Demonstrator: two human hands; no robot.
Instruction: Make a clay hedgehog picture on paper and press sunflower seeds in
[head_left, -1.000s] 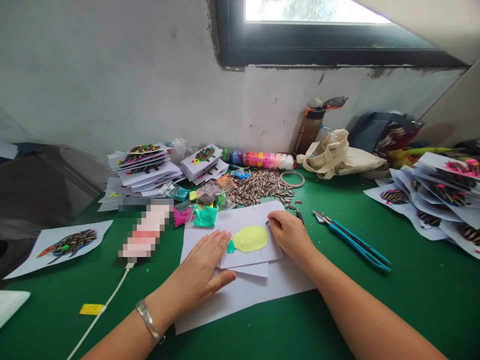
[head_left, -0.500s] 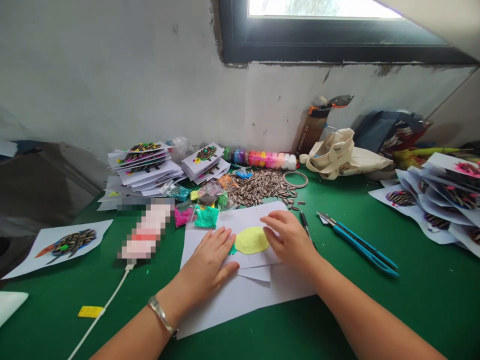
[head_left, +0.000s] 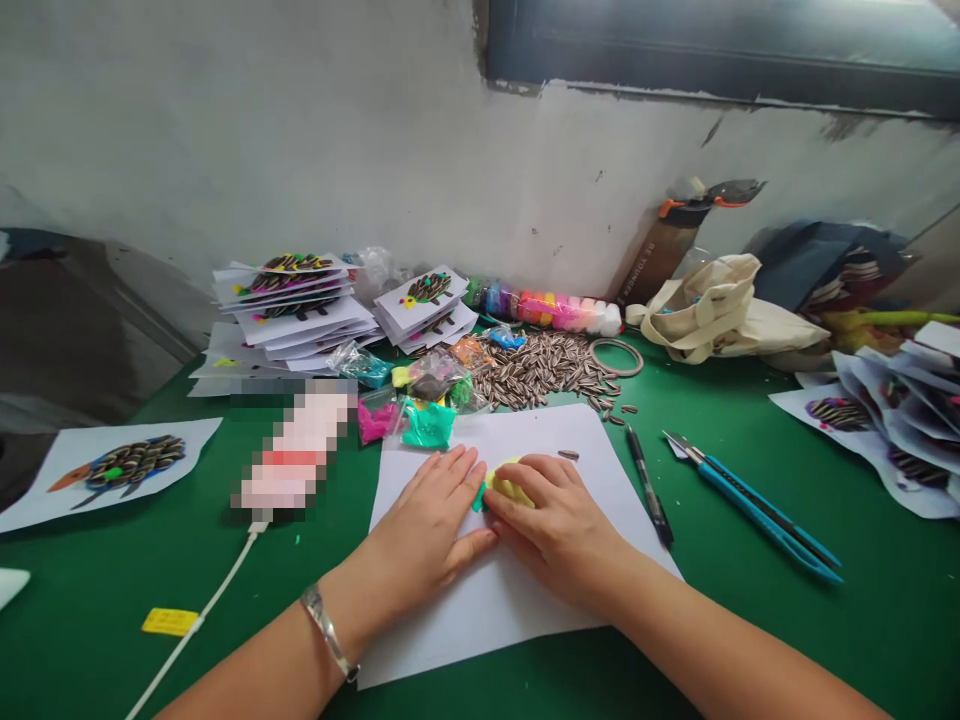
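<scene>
While striped brown seeds (head_left: 532, 370) heap near the far edge of the green tabletop (head_left: 885, 650), a slim black pen (head_left: 649, 485) flanks the white paper sheet (head_left: 465, 630); around mid-sheet, the curled right hand (head_left: 551, 520), grip unclear, partly hides a yellow clay oval (head_left: 501, 476) beside the flat left hand (head_left: 427, 520).

A green table (head_left: 885, 630) held a white paper sheet (head_left: 465, 620) at the lower center of the frame, a black pen (head_left: 640, 463) and blue-handled tool (head_left: 720, 480) at right, striped seeds (head_left: 536, 370) mid-frame, and stacked picture cards (head_left: 322, 328) left of center.
</scene>
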